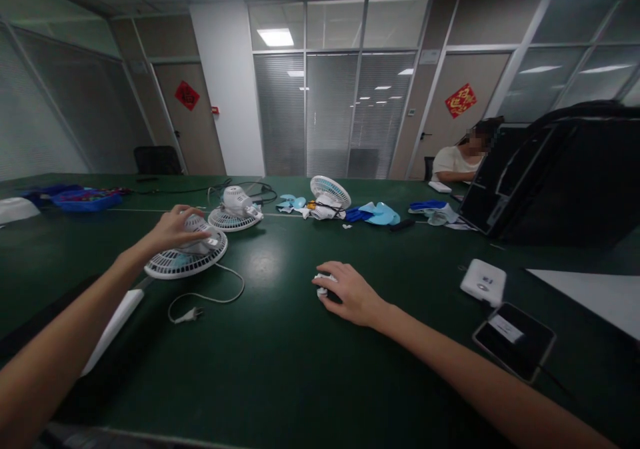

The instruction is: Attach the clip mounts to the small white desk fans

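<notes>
My left hand [175, 229] curls its fingers and thumb over the motor housing of a small white fan [185, 270], which lies with its round grille down on the green table. From this fan a white cord runs forward to a plug [189, 315]. At the middle of the table, my right hand [350, 292] is closed round small crumpled-looking white pieces [323, 291]; their kind is unclear and the fingers partly cover them. Just behind the left hand's fan is a second white fan [237, 210], also grille down.
Farther back are a third fan [330, 195], light blue fan blades [383, 213] and a blue tray [87, 199]. A white device [483, 282], a dark tablet-like device [515, 342] and a large black case [565, 175] stand on the right. A person [457, 162] sits behind the case.
</notes>
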A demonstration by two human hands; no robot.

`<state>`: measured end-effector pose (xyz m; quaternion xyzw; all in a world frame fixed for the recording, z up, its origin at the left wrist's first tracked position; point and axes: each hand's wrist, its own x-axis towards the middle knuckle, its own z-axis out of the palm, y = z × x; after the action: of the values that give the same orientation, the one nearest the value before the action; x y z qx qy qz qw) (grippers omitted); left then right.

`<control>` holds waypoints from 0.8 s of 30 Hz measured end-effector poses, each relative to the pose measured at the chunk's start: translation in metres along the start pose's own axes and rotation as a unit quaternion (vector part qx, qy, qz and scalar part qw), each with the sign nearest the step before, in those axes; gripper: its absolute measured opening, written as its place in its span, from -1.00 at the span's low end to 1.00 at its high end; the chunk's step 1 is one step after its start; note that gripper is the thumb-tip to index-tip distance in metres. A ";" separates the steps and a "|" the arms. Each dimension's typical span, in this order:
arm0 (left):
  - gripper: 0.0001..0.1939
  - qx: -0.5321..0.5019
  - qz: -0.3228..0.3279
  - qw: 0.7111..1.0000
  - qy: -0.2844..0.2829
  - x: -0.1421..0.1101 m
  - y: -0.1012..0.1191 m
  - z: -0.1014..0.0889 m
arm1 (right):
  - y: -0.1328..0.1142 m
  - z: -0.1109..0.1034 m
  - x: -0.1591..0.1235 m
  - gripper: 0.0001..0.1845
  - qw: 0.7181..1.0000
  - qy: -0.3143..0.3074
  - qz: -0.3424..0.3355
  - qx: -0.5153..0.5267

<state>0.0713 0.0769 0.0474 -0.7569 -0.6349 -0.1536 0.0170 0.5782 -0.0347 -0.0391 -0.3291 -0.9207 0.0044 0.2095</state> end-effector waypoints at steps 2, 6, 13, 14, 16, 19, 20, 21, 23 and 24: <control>-0.25 0.018 0.012 1.000 0.004 -0.002 0.012 0.004 | -0.004 -0.001 0.003 -0.55 1.000 0.000 -0.004 -0.011; -0.24 0.029 0.030 0.999 0.026 -0.019 0.054 0.013 | -0.024 0.001 0.020 -0.55 1.000 -0.010 -0.021 -0.002; -0.27 0.012 0.164 0.986 -0.030 -0.037 0.112 0.006 | -0.089 0.031 0.062 -0.42 0.983 -0.058 -0.175 0.019; -0.27 0.006 0.178 0.983 -0.042 -0.036 0.116 0.004 | -0.097 0.036 0.066 -0.49 0.980 -0.065 -0.187 0.022; -0.26 0.001 0.184 0.982 -0.050 -0.034 0.121 0.003 | -0.111 0.044 0.071 -0.60 0.981 -0.073 -0.179 0.020; -0.27 0.014 0.158 0.987 -0.035 -0.033 0.124 0.004 | -0.128 0.050 0.072 -0.66 0.974 -0.086 -0.206 0.024; -0.27 0.019 0.151 0.988 -0.029 -0.033 0.125 0.005 | -0.132 0.050 0.071 -0.64 0.972 -0.084 -0.219 0.022; -0.28 0.023 0.146 0.989 -0.024 -0.033 0.126 0.005 | -0.137 0.051 0.069 -0.61 0.972 -0.079 -0.221 0.019; -0.29 0.034 0.141 0.989 -0.017 -0.034 0.128 0.006 | -0.144 0.052 0.064 -0.48 0.980 -0.070 -0.188 0.010; -0.28 0.043 0.137 0.990 -0.013 -0.035 0.130 0.007 | -0.148 0.053 0.061 -0.45 0.985 -0.070 -0.158 0.007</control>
<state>0.1931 0.0204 0.0542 -0.8370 -0.5318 -0.1127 0.0625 0.4260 -0.1063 -0.0426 -0.1767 -0.9735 0.0005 0.1452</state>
